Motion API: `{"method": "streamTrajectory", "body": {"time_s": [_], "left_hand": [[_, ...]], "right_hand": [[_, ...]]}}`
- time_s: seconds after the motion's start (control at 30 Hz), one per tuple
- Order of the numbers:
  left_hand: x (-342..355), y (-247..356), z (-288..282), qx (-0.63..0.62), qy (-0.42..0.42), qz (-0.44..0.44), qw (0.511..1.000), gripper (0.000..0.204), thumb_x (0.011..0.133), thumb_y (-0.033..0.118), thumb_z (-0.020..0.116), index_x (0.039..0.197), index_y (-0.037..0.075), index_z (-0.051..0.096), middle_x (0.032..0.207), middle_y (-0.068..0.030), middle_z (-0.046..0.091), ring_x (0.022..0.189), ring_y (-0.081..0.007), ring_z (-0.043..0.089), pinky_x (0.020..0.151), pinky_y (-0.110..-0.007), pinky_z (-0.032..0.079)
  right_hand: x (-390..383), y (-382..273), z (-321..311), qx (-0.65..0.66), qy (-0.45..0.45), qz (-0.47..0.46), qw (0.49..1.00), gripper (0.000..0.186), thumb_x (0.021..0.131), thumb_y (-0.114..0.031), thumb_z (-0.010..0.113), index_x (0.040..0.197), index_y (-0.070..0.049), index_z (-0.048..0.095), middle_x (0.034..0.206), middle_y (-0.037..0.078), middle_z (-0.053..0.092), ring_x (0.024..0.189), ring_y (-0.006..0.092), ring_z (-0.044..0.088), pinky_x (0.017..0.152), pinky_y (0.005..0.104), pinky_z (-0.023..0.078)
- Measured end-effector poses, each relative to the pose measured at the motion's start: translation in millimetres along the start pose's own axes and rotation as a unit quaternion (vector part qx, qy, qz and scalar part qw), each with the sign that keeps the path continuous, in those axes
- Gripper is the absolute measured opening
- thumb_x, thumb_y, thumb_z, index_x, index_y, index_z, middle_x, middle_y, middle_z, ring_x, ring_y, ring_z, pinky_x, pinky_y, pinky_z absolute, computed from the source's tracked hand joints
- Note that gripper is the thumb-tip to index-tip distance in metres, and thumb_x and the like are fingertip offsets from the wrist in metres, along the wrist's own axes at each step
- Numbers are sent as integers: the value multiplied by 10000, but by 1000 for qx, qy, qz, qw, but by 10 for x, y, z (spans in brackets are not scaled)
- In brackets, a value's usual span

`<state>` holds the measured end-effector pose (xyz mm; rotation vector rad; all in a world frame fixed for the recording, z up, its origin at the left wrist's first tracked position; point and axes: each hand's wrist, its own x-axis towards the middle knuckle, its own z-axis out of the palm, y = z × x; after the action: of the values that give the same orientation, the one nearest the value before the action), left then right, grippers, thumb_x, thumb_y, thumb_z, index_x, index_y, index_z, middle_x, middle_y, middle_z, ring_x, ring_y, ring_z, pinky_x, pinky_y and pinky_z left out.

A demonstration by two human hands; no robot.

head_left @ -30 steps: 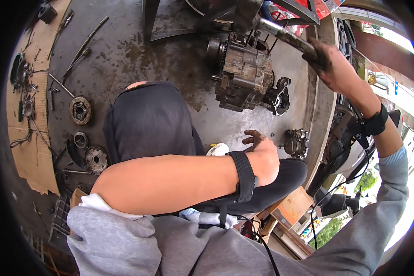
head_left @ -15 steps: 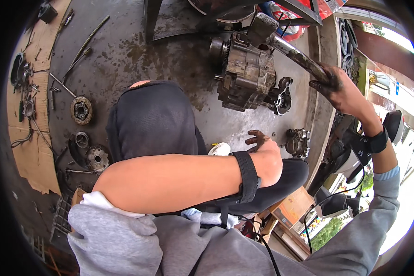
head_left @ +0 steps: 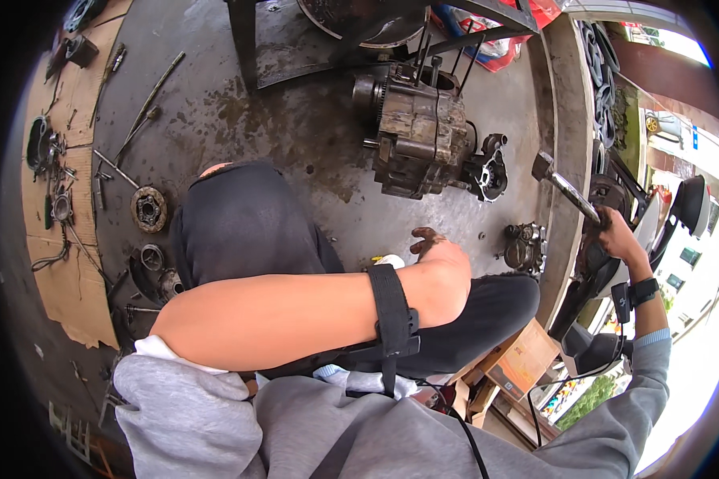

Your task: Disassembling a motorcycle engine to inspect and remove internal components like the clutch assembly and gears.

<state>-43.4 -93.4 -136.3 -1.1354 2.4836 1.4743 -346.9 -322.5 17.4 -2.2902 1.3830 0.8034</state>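
My right hand, blackened with grease, grips the handle of a hammer out to the right. The hammer's block-shaped head points up and left, apart from the engine. Across my lap lies my left forearm, and my left hand hangs over my right knee with its dirty fingers loosely apart, holding nothing. On the floor ahead of it stands a greasy engine block with several upright studs. A cast metal cover is close against the block's right side. Nearer my right knee sits another small engine part.
A black metal stand rises at the far side, beside a round pan. Cardboard with several tools and parts lies at the left. Nearby is a round clutch-like part. A concrete ledge runs along the right.
My right hand has lowered the hammer, drawing it down and right, away from the engine block. My left hand stays over the knee; the whole view has shifted slightly.
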Motion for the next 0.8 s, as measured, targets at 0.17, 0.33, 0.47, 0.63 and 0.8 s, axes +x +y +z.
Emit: {"method": "streamTrajectory", "body": {"time_s": [0.17, 0.33, 0.47, 0.63, 0.8], "left_hand": [[-565, -570, -515, 73, 194, 148, 967, 211, 881, 231, 613, 917, 24, 632, 945, -157, 677, 852, -308, 661, 746, -396, 516], [-497, -1793, -1160, 23, 163, -98, 981, 350, 934, 336, 658, 1082, 24, 716, 942, -150, 729, 855, -256, 691, 799, -375, 546], [-187, -2566, -546, -126, 208, -231, 942, 305, 917, 325, 642, 982, 30, 693, 864, -125, 717, 794, -245, 681, 724, -382, 526], [-131, -2693, -366, -155, 40, -356, 921, 357, 977, 332, 598, 1151, 28, 665, 992, -52, 701, 832, -168, 643, 668, -338, 533], [-206, -1466, -1007, 146, 4, -234, 961, 272, 886, 239, 710, 1001, -8, 730, 953, -235, 705, 923, -417, 675, 822, -466, 532]], "right_hand": [[-435, 1317, 764, -7, 7, 106, 994, 362, 769, -187, 762, 965, 82, 620, 849, 294, 637, 845, 451, 642, 752, 469, 499], [-609, 2210, 2059, -30, -11, 276, 961, 376, 790, -166, 770, 1068, 54, 644, 993, 301, 690, 988, 462, 664, 834, 486, 528], [-505, 2320, 3010, 0, 8, 402, 916, 344, 833, -148, 725, 1122, 26, 655, 1101, 293, 693, 1092, 446, 655, 930, 482, 534], [-283, 2115, 3931, 46, 43, 464, 883, 490, 844, -314, 764, 1179, 3, 599, 1161, 298, 673, 1119, 440, 653, 954, 509, 531], [-2, 1949, 4473, 116, 70, 457, 879, 509, 856, -285, 720, 1193, 54, 544, 1121, 319, 673, 1067, 451, 674, 935, 496, 549]]}}
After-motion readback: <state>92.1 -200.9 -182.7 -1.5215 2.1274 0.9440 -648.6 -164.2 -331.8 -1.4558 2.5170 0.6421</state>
